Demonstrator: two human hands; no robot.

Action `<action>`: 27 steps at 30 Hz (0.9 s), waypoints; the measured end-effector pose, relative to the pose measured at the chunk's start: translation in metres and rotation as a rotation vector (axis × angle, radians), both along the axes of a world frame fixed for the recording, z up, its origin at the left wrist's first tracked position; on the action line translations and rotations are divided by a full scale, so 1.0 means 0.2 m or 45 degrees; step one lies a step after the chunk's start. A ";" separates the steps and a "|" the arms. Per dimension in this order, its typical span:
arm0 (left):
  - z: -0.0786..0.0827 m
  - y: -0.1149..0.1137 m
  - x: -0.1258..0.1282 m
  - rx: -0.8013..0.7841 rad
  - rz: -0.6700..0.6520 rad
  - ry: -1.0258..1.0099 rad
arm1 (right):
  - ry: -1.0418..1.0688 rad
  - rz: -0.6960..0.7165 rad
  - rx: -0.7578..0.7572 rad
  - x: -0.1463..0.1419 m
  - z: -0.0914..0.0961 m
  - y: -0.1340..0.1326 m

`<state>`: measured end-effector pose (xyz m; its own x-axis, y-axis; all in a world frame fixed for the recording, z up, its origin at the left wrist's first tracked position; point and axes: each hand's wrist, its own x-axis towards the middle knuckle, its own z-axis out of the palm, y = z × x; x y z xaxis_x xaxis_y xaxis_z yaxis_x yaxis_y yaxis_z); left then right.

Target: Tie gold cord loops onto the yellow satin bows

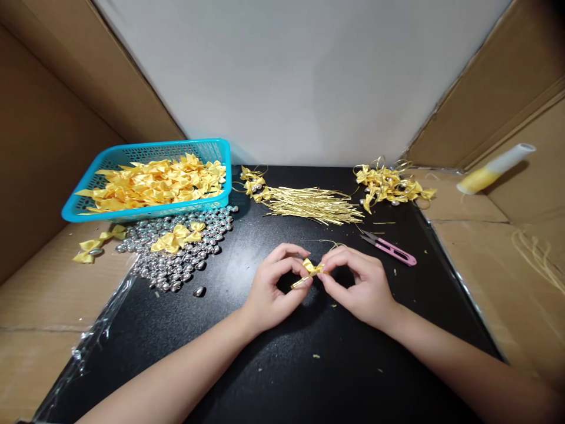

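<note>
The small yellow ribbon bow sits mid-surface between both grips, pinched closed by left hand at its 9 o'clock and right hand at its 3 o'clock, its gold tie pointing toward 8 o'clock.

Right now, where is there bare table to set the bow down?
Bare black table lies between the forearms, and between the silver beads and the left hand. Crowded: the back, with gold wire ties, finished bows and pink snips.
</note>
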<state>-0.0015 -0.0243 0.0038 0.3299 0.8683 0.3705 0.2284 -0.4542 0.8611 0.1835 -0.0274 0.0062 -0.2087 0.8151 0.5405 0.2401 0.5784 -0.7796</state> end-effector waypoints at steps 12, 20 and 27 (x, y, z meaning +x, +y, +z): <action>0.00 0.01 0.02 -0.414 -0.013 -0.247 | -0.045 -0.032 -0.170 0.00 0.00 -0.01; -0.01 0.01 0.02 -0.821 -0.093 -0.425 | -0.064 -0.054 -0.170 0.00 0.00 -0.01; -0.01 0.01 0.02 -0.841 -0.024 -0.388 | -0.457 -0.280 0.378 0.00 0.00 -0.04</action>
